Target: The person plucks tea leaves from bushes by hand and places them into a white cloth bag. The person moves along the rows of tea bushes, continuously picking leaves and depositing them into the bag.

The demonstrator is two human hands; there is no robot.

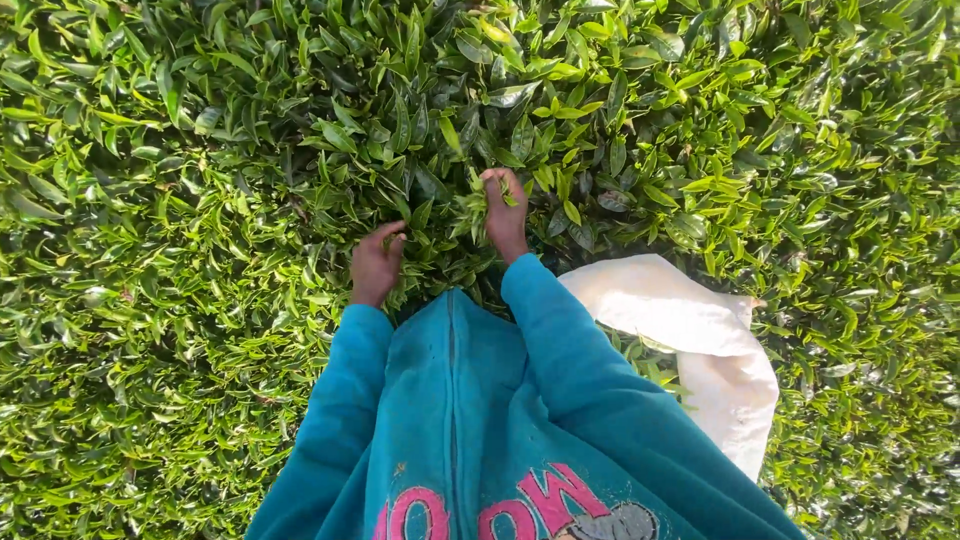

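I look down over my teal sweater at a dense green tea bush (200,200). My left hand (375,262) is curled down among the leaves just ahead of my body, fingers closed on a few leaves. My right hand (503,212) is raised a little further out, holding a small bunch of picked light-green leaves (474,208) in its closed fingers. Both sleeves are teal and reach to the wrists.
A white cloth sack (690,330) hangs at my right side, lying over the bush top. Glossy green leaves fill every side of the view, brightly sunlit on the left and right, darker in the middle ahead of my hands.
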